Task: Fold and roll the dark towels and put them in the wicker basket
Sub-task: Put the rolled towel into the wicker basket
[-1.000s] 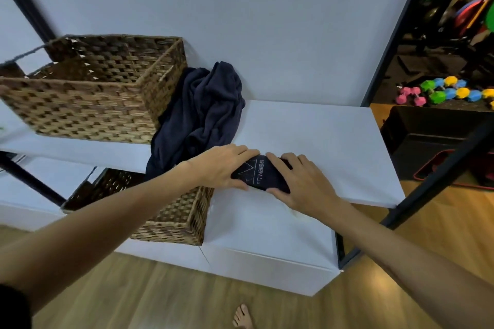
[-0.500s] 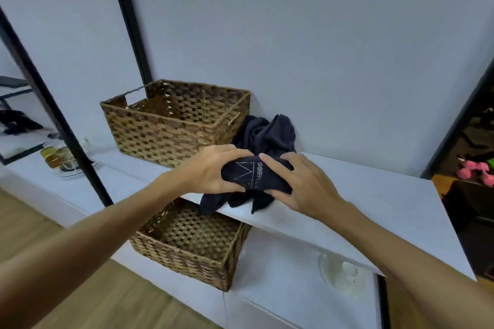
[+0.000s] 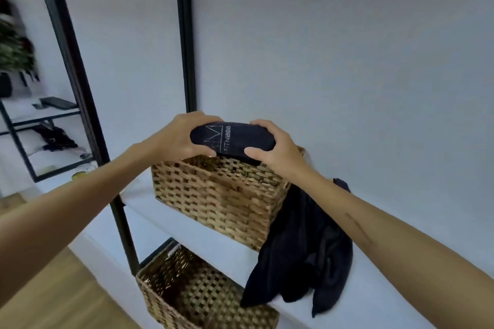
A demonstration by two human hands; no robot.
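A rolled dark towel (image 3: 235, 141) with a white "FITNESS" print hangs just above the open top of the wicker basket (image 3: 219, 195) on the white shelf. My left hand (image 3: 181, 139) grips its left end and my right hand (image 3: 275, 147) grips its right end. A heap of loose dark towels (image 3: 302, 256) lies to the right of the basket and droops over the shelf's front edge. The inside of the basket is hidden by the towel and my hands.
A second wicker basket (image 3: 192, 294) stands on the lower shelf, below and in front. Black frame posts (image 3: 80, 93) rise at the left and behind the basket (image 3: 185, 35). The white shelf (image 3: 374, 296) runs on to the right. Wooden floor lies at the lower left.
Both hands lifted the rolled towel off the shelf and carried it left and up, over the upper basket. The view swung left with them.
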